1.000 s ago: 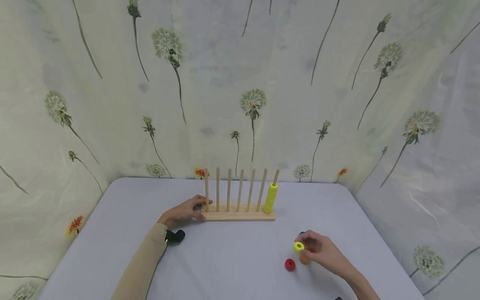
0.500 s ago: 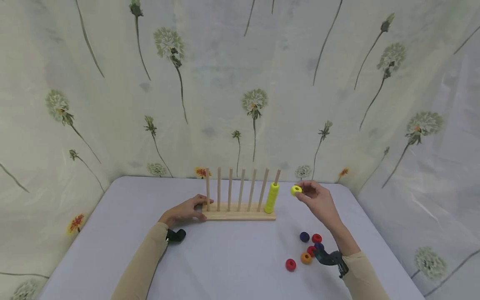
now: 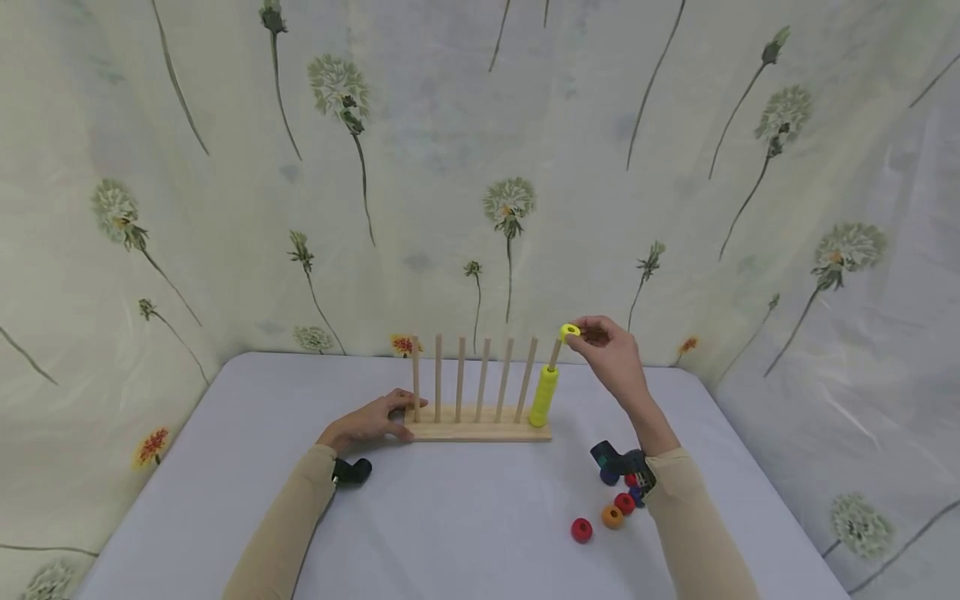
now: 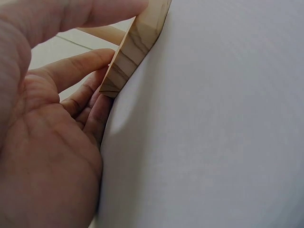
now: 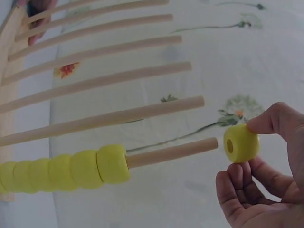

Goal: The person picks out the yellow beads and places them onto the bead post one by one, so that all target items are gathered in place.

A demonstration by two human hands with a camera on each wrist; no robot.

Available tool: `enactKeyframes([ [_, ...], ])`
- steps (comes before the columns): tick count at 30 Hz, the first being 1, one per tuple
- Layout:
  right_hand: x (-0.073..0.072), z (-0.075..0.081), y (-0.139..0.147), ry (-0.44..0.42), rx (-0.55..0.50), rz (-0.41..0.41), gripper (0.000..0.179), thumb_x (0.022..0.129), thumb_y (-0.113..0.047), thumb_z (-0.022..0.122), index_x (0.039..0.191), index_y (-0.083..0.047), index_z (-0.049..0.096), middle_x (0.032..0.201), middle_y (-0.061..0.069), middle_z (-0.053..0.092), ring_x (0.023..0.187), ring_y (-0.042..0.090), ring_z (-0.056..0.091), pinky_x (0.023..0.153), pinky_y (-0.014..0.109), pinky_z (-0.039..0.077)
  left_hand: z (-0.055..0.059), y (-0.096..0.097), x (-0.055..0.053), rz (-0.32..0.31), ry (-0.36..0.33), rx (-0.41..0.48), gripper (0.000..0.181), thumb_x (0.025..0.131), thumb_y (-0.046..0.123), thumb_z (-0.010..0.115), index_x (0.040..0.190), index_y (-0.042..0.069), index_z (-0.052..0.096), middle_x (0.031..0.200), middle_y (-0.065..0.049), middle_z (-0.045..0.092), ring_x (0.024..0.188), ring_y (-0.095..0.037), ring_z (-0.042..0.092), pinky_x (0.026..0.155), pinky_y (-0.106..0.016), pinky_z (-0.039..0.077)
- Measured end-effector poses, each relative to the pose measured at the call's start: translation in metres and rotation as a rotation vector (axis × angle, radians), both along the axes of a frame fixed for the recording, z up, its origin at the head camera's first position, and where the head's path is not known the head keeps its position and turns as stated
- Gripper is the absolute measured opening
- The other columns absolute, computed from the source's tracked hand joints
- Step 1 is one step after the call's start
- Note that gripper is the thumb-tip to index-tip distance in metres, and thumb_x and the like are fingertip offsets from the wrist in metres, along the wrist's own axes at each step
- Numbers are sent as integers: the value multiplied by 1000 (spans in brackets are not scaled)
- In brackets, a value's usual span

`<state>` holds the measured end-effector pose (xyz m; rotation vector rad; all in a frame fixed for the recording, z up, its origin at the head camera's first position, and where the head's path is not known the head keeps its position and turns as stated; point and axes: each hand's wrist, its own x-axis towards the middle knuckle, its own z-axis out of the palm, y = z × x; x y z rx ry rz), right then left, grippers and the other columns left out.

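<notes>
A wooden peg rack [image 3: 480, 432] with several upright pegs stands on the table. Its rightmost peg carries a stack of yellow beads [image 3: 543, 396]. My left hand [image 3: 372, 419] grips the left end of the base, thumb at the front and fingers behind; the left wrist view shows the base's end [image 4: 130, 57] between them. Between thumb and fingers my right hand [image 3: 611, 354] pinches a yellow bead [image 5: 241, 143]. In the right wrist view the bead's hole faces the bare tip of the rightmost peg [image 5: 173, 152], with a small gap between them.
Loose beads lie at the table's right: red [image 3: 581, 530], orange [image 3: 612, 517], another red [image 3: 624, 502] and dark blue ones [image 3: 609, 476], some partly hidden behind the right wrist camera [image 3: 622, 462]. A floral curtain [image 3: 480, 167] hangs behind the table.
My right hand has carried the yellow bead from the loose beads up and leftward to the top of the rightmost peg. My left hand has stayed on the rack.
</notes>
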<state>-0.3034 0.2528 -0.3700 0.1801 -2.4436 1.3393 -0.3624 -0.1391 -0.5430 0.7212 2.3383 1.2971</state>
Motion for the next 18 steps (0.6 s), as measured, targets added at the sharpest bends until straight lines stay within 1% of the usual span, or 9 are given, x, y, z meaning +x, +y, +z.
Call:
enactKeyframes([
  [5, -7, -1, -3, -3, 9, 15, 36, 89, -26, 69, 116, -3, 62, 109, 13, 63, 94, 19, 56, 75, 10, 45, -1, 1, 1, 5, -11, 9, 66, 77, 19, 80, 138, 17, 54, 139, -10, 40, 133, -30, 36, 112, -54, 23],
  [12, -8, -5, -5, -31, 33, 22, 33, 90, -21, 68, 116, -2, 62, 108, 15, 62, 94, 22, 57, 74, 10, 45, -3, 1, 1, -4, -7, 9, 66, 78, 20, 80, 138, 18, 54, 139, -9, 40, 133, -30, 36, 112, -54, 23],
  [18, -9, -10, -3, -36, 61, 24, 35, 90, -24, 67, 117, -2, 62, 108, 15, 62, 96, 23, 58, 76, 11, 44, -3, 1, 0, -16, 0, 9, 66, 78, 20, 80, 138, 16, 54, 138, -10, 41, 132, -30, 36, 112, -54, 23],
])
